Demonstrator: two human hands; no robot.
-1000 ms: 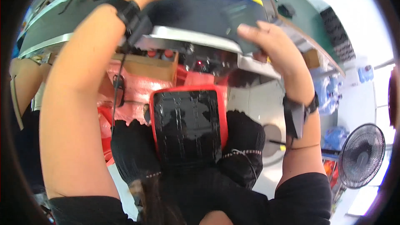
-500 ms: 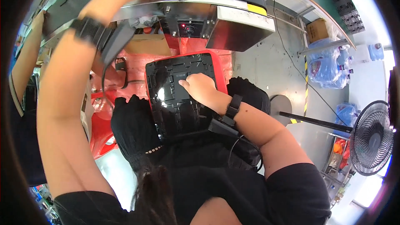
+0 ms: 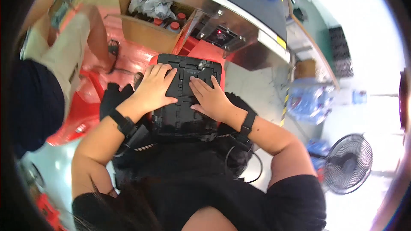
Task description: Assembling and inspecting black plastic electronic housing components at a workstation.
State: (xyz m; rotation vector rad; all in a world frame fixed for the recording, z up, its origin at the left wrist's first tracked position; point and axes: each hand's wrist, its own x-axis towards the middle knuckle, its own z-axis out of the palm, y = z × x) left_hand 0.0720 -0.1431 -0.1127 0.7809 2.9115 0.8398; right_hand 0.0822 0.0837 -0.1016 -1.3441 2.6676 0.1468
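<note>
Black panel (image 3: 184, 117): lies across the wearer's lap, roughly rectangular, corners rounded. Material looks like moulded plastic, semi-gloss, its face broken up by raised ribs, small blocks and shallow recesses. Near the middle of its upper half sits a flat, dark rectangular piece (image 3: 186, 87), smoother and duller than the relief around it. A bright red edge (image 3: 153, 60) shows behind the panel's upper left corner.

Left hand (image 3: 154, 87): palm down on the panel's left side, fingers extended and slightly parted, thumb pointing inward; nothing gripped. Right hand (image 3: 212, 100): open, fingers spread, laid over the right half with fingertips at the rectangular piece; nothing enclosed. Pressing or merely resting: cannot tell from this angle. Each wrist carries a black strap.

Beyond the panel: table (image 3: 257, 4) with matte dark top and polished metal rim; beneath it a metal control box (image 3: 220, 36) with a lit red lamp. To its left, an open brown carton (image 3: 150, 34) holding red-capped bottles (image 3: 173, 26) and crumpled, translucent plastic (image 3: 150, 5). Glossy, wrinkled red sheeting (image 3: 132, 53) covers the floor there.

Outermost: another person's pale-clothed leg (image 3: 70, 57) at left; round, wire-caged fan (image 3: 349, 162) at right.
</note>
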